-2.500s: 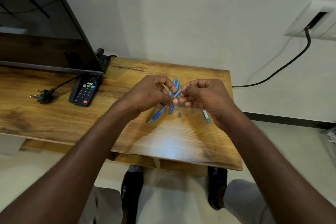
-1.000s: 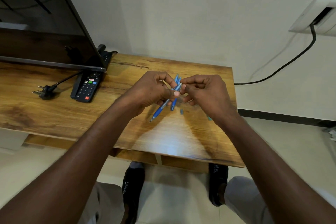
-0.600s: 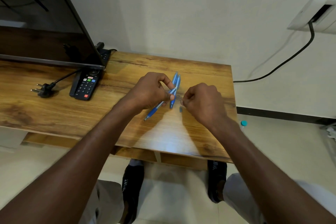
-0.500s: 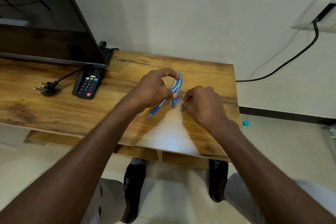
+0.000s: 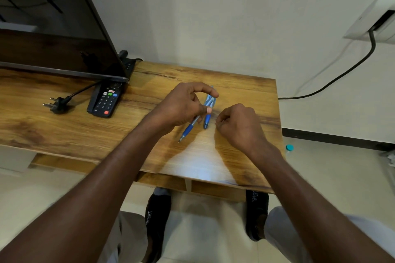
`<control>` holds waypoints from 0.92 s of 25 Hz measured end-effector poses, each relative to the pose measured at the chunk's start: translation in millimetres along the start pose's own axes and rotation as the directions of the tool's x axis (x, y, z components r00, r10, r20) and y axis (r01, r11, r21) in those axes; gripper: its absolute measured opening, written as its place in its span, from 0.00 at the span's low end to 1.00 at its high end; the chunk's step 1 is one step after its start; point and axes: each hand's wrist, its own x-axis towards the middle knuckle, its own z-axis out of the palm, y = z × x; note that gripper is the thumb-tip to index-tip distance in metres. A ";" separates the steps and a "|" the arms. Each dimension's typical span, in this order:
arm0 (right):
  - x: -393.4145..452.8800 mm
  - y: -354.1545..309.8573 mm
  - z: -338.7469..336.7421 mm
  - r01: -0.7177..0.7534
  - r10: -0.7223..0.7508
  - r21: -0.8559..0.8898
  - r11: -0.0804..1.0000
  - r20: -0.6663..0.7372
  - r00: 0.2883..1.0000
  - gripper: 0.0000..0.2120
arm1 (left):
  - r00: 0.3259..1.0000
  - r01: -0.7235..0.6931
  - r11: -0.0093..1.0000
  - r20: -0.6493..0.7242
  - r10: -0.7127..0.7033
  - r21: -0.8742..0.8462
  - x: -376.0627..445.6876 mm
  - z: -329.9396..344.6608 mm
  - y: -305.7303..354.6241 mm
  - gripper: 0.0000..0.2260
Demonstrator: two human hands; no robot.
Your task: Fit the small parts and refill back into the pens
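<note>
Nearest, the right hand [image 5: 239, 126] rests on the wooden counter [image 5: 64, 130] with its fingers curled under; whether they pinch anything cannot be told. Just left, the left hand [image 5: 181, 107] holds a blue pen [image 5: 193, 124] between thumb and fingers, tip slanting down, beside a second blue pen [image 5: 207, 117] lying on the counter. Farther left lie a remote [image 5: 105, 100] and a plug [image 5: 56, 105].

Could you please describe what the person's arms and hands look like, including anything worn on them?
Both forearms are bare right up to the bottom edge of the picture, with no sleeve showing. The left hand and right hand wear no gloves, and no watch or bracelet shows on either wrist.
</note>
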 end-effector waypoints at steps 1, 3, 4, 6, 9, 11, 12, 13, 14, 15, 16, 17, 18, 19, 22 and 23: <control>2.1 0.8 -5.3 -0.045 0.047 0.098 0.994 -0.020 0.999 0.07 | 1.000 0.008 1.000 -0.002 -0.008 -0.013 0.6 -0.5 -0.3 0.20; 5.1 1.3 -17.7 -0.169 0.191 0.423 0.890 -0.009 0.982 0.05 | 0.999 0.046 0.998 0.001 -0.046 -0.038 1.8 -0.9 -1.0 0.21; 5.3 0.1 -24.3 -0.226 0.255 0.599 0.768 0.037 0.966 0.04 | 0.998 0.063 0.997 0.011 -0.063 -0.051 2.3 -0.6 -1.0 0.20; 4.7 -2.8 -35.9 -0.260 0.294 0.829 0.495 0.122 0.948 0.04 | 0.996 0.080 0.993 0.041 -0.076 -0.084 2.7 0.8 0.1 0.16; 4.1 -4.8 -43.3 -0.235 0.271 0.933 0.274 0.160 0.949 0.08 | 0.995 0.076 0.989 0.079 -0.066 -0.127 2.1 3.0 1.2 0.13; 4.0 -5.0 -44.3 -0.228 0.253 0.944 0.239 0.166 0.953 0.08 | 0.995 0.059 0.990 0.082 -0.049 -0.126 2.3 4.0 1.4 0.12; 3.9 -4.5 -43.9 -0.230 0.249 0.943 0.242 0.168 0.954 0.08 | 0.996 0.052 0.992 0.080 -0.042 -0.119 2.4 4.4 1.5 0.12; 3.9 -4.1 -43.6 -0.229 0.245 0.941 0.249 0.168 0.955 0.08 | 0.996 0.047 0.993 0.075 -0.039 -0.107 2.5 4.9 1.6 0.12; 4.0 -3.5 -43.1 -0.227 0.241 0.939 0.257 0.165 0.956 0.07 | 0.997 0.043 0.994 0.071 -0.036 -0.096 2.6 5.2 1.5 0.12; 4.2 -3.7 -42.8 -0.224 0.238 0.937 0.266 0.162 0.958 0.07 | 0.997 0.040 0.995 0.067 -0.034 -0.088 2.8 5.5 1.3 0.12; 4.3 -4.4 -42.4 -0.222 0.236 0.934 0.279 0.158 0.959 0.06 | 0.997 0.036 0.996 0.065 -0.031 -0.082 2.8 5.5 1.3 0.11; 4.2 -5.4 -41.8 -0.223 0.236 0.931 0.289 0.157 0.959 0.06 | 0.998 0.031 0.996 0.065 -0.026 -0.079 2.7 5.7 1.3 0.11; 3.9 -5.9 -41.0 -0.227 0.239 0.928 0.294 0.159 0.958 0.05 | 0.997 0.027 0.997 0.067 -0.022 -0.077 2.9 6.0 1.5 0.10; 3.7 -6.0 -40.5 -0.231 0.241 0.927 0.295 0.162 0.957 0.05 | 0.997 0.026 0.997 0.068 -0.021 -0.075 3.2 6.4 1.6 0.10; 3.9 -4.8 -40.2 -0.244 0.236 0.928 0.283 0.179 0.955 0.05 | 0.998 0.038 0.996 0.051 -0.034 -0.080 3.2 5.5 1.0 0.11; 3.9 -4.6 -40.5 -0.248 0.236 0.929 0.275 0.185 0.954 0.05 | 0.998 0.041 0.995 0.045 -0.038 -0.086 3.1 4.8 0.9 0.11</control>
